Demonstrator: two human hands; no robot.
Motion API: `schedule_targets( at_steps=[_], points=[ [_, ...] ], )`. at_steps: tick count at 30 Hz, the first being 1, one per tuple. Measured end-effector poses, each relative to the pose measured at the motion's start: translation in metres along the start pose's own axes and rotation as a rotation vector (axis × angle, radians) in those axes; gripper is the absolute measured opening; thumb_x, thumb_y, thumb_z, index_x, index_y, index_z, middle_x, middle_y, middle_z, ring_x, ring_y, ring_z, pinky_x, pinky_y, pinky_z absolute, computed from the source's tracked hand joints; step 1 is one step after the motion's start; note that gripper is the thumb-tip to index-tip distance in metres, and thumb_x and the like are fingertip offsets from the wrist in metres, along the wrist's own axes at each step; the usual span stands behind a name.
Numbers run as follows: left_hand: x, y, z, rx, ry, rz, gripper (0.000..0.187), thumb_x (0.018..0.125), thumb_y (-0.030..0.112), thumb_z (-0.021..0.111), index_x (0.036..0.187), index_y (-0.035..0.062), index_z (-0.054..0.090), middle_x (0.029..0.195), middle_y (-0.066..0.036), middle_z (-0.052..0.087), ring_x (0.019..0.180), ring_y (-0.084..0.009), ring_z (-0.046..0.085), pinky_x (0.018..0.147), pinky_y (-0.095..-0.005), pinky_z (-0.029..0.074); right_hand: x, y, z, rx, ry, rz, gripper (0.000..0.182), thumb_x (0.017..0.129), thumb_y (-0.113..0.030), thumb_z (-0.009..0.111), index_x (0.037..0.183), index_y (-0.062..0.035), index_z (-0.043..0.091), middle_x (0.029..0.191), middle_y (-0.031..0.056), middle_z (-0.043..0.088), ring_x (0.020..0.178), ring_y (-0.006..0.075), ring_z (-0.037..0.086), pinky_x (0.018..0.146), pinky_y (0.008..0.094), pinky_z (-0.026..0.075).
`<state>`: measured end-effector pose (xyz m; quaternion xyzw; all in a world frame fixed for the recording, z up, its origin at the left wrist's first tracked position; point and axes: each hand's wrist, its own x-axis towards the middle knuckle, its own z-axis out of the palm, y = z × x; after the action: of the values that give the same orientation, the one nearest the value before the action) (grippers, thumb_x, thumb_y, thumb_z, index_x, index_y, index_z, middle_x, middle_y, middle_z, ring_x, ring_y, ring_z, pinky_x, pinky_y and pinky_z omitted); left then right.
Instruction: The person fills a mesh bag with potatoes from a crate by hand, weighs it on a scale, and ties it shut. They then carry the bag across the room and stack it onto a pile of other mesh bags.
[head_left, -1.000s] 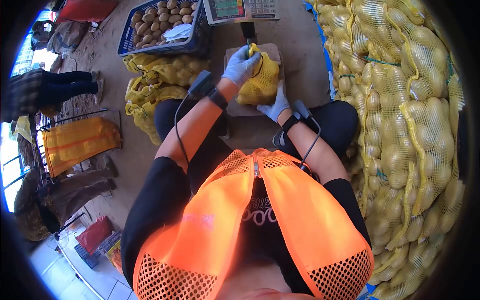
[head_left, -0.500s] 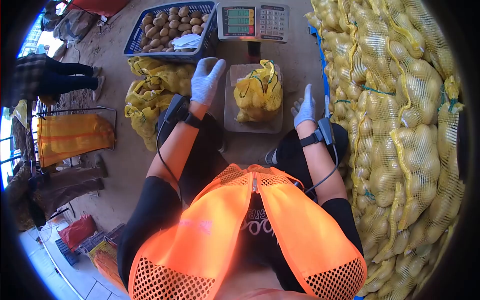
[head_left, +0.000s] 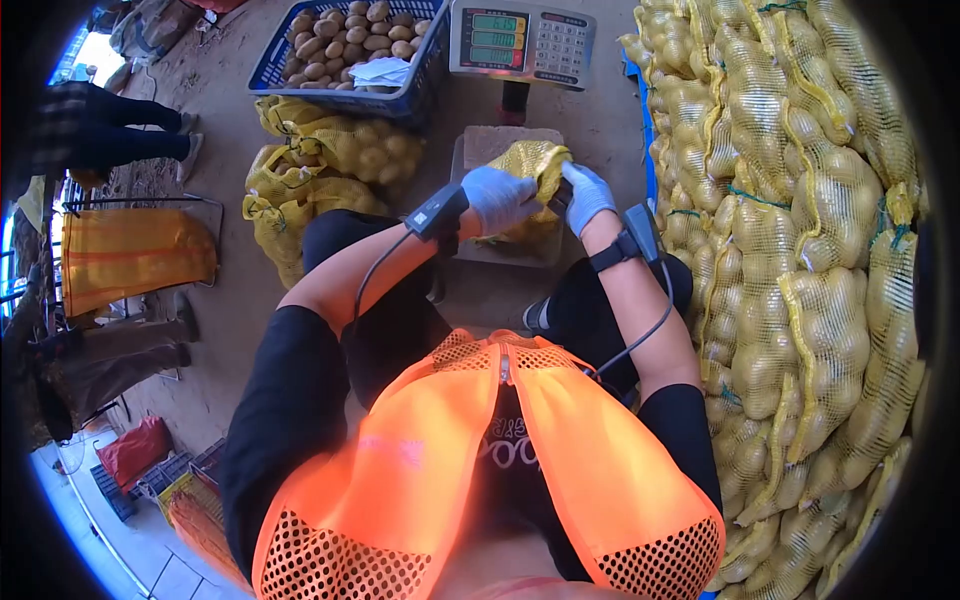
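A yellow mesh bag of potatoes (head_left: 522, 158) sits on the platform (head_left: 485, 140) of a digital scale. My left hand (head_left: 497, 198), in a pale glove, is closed on the gathered upper part of the bag from the left. On the other side, my gloved right hand (head_left: 588, 197) has its fingers closed on the bunched mesh. My hands and wrists hide much of the bag's lower part. Just beyond stands the scale's display panel (head_left: 522, 42), its digits lit.
A blue crate (head_left: 412, 92) of potatoes with white papers stands at the upper left. Filled mesh bags (head_left: 345, 150) lie below it. Stacked potato sacks (head_left: 760, 230) line the right side. Other people's legs (head_left: 135, 135) and an orange sack on a frame (head_left: 140, 255) are at left.
Both hands came inward from either side of the bag and took hold of its top. The bag's upper mesh is now bunched between them. The view has shifted slightly.
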<state>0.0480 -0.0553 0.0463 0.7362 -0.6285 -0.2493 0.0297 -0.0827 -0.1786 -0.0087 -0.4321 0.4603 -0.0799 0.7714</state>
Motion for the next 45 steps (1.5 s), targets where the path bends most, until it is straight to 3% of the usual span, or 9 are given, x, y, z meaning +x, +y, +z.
schedule_targets(
  at_steps=[5, 9, 13, 16, 22, 26, 29, 35, 45],
  points=[
    [-0.006, -0.052, 0.014, 0.212, -0.24, -0.177, 0.03, 0.092, 0.034, 0.047, 0.12, 0.0288, 0.054, 0.127, 0.002, 0.052, 0.096, -0.0237, 0.065, 0.072, -0.0396, 0.054, 0.01, -0.008, -0.035, 0.752, 0.127, 0.106, 0.038, 0.099, -0.03, 0.042, 0.118, 0.0012, 0.05, 0.117, 0.0173, 0.057, 0.108, 0.0321, 0.056, 0.095, 0.0451, 0.046],
    [-0.007, -0.054, -0.036, 0.249, 0.233, -0.382, 0.022, 0.087, 0.034, 0.057, 0.105, 0.0226, 0.063, 0.097, -0.007, 0.061, 0.086, -0.0268, 0.064, 0.067, -0.0377, 0.051, 0.017, 0.012, -0.039, 0.676, -0.05, 0.15, 0.038, 0.096, -0.033, 0.051, 0.116, -0.0012, 0.053, 0.113, 0.014, 0.06, 0.101, 0.028, 0.06, 0.087, 0.0408, 0.052],
    [0.007, -0.026, -0.052, 0.059, 0.993, 0.099, 0.017, 0.072, 0.025, 0.069, 0.079, 0.0115, 0.061, 0.083, -0.008, 0.056, 0.077, -0.0288, 0.056, 0.065, -0.0408, 0.045, 0.006, 0.002, -0.015, 0.458, -0.188, -0.026, 0.03, 0.093, -0.022, 0.056, 0.117, -0.0049, 0.056, 0.11, 0.0092, 0.063, 0.098, 0.0221, 0.064, 0.082, 0.0355, 0.055],
    [0.019, 0.005, -0.025, 0.031, 0.597, 0.339, 0.011, 0.073, 0.02, 0.062, 0.08, 0.0115, 0.06, 0.083, -0.008, 0.057, 0.081, -0.0272, 0.059, 0.071, -0.039, 0.047, 0.017, 0.008, -0.023, 0.312, -0.273, -0.139, 0.027, 0.091, -0.012, 0.055, 0.117, -0.0031, 0.057, 0.108, 0.0089, 0.063, 0.098, 0.0222, 0.063, 0.083, 0.0362, 0.054],
    [0.042, -0.063, -0.021, 0.004, -0.214, -0.04, 0.036, 0.074, 0.018, 0.062, 0.107, 0.0042, 0.065, 0.1, -0.017, 0.066, 0.097, -0.0332, 0.062, 0.083, -0.0386, 0.048, 0.049, 0.031, -0.025, 0.336, -0.06, -0.137, 0.027, 0.094, -0.015, 0.05, 0.116, -0.0014, 0.057, 0.11, 0.0115, 0.062, 0.099, 0.0238, 0.062, 0.086, 0.038, 0.052],
    [0.03, -0.11, -0.06, -1.046, -0.269, 0.324, 0.027, 0.081, 0.013, 0.068, 0.105, 0.0014, 0.065, 0.096, -0.008, 0.068, 0.088, -0.0185, 0.064, 0.077, -0.0308, 0.051, 0.041, 0.027, -0.022, 0.333, 0.025, -0.121, 0.029, 0.096, -0.021, 0.048, 0.117, -0.0018, 0.056, 0.113, 0.0118, 0.06, 0.103, 0.0239, 0.059, 0.092, 0.0395, 0.049],
    [0.049, -0.182, -0.074, -1.296, 0.211, 0.016, 0.028, 0.084, 0.016, 0.069, 0.108, 0.0014, 0.064, 0.096, -0.005, 0.066, 0.088, -0.0112, 0.061, 0.078, -0.0268, 0.051, 0.041, 0.024, -0.027, 0.398, 0.044, -0.084, 0.036, 0.098, -0.027, 0.047, 0.122, -0.0011, 0.052, 0.119, 0.0124, 0.057, 0.109, 0.0252, 0.057, 0.094, 0.04, 0.048],
    [0.119, -0.389, -0.029, -0.138, 0.754, -0.639, 0.04, 0.076, 0.034, 0.074, 0.106, 0.0104, 0.065, 0.106, -0.013, 0.063, 0.098, -0.0306, 0.06, 0.087, -0.0373, 0.049, 0.016, 0.002, 0.005, 0.39, 0.022, 0.059, 0.038, 0.098, -0.029, 0.047, 0.122, -0.0005, 0.051, 0.114, 0.0098, 0.059, 0.101, 0.0204, 0.058, 0.09, 0.0355, 0.048],
    [0.214, -0.453, -0.052, 0.574, 0.295, -0.594, 0.056, 0.077, 0.014, 0.065, 0.127, 0.0336, 0.053, 0.133, -0.003, 0.044, 0.113, -0.0297, 0.052, 0.086, -0.0569, 0.044, 0.025, 0.001, 0.006, 0.233, 0.086, 0.16, 0.044, 0.096, -0.033, 0.053, 0.123, 0.0011, 0.05, 0.111, 0.0089, 0.058, 0.1, 0.0168, 0.056, 0.087, 0.0302, 0.046]
  ],
)
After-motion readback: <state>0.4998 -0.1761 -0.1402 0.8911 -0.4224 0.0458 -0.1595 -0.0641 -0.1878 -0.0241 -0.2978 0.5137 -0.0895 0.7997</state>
